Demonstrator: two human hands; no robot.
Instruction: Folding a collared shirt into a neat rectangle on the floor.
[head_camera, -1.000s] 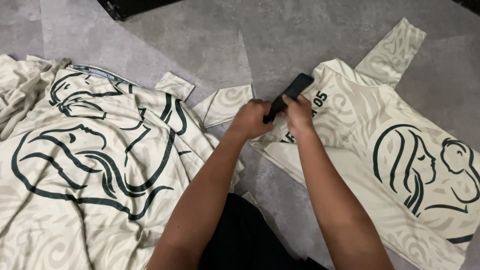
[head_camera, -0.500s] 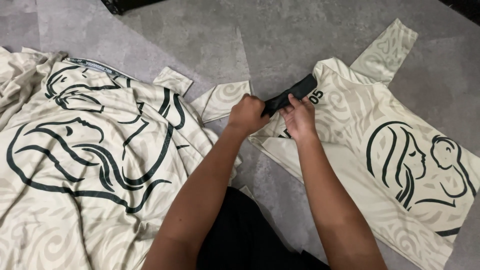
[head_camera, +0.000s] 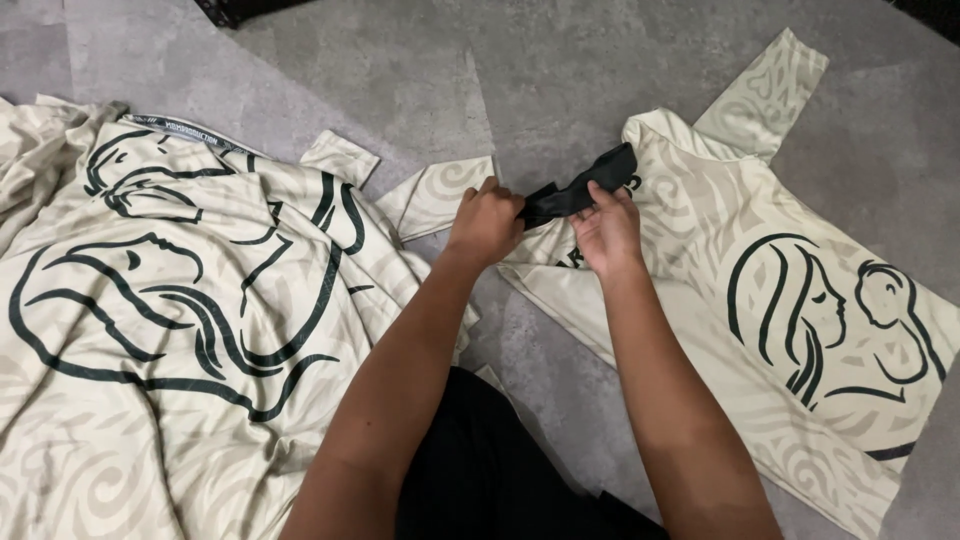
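Observation:
A cream shirt (head_camera: 790, 300) with a dark line drawing of two faces lies flat on the grey floor at the right. Its black collar band (head_camera: 590, 180) is lifted off the cloth. My left hand (head_camera: 486, 222) pinches the band's near end and my right hand (head_camera: 606, 228) grips it a little further along. Both hands hover over the shirt's neck end, close together.
A pile of matching cream printed shirts (head_camera: 170, 320) covers the floor at the left, with a loose sleeve (head_camera: 435, 195) beside my left hand. Bare grey floor (head_camera: 430, 70) lies beyond. My black-clad lap (head_camera: 480, 470) sits at the bottom. A dark object (head_camera: 240, 10) is at the top edge.
Both hands have shifted slightly along the black collar band, pulling it up and straighter. The view has tilted a little; the shirts have stayed in place.

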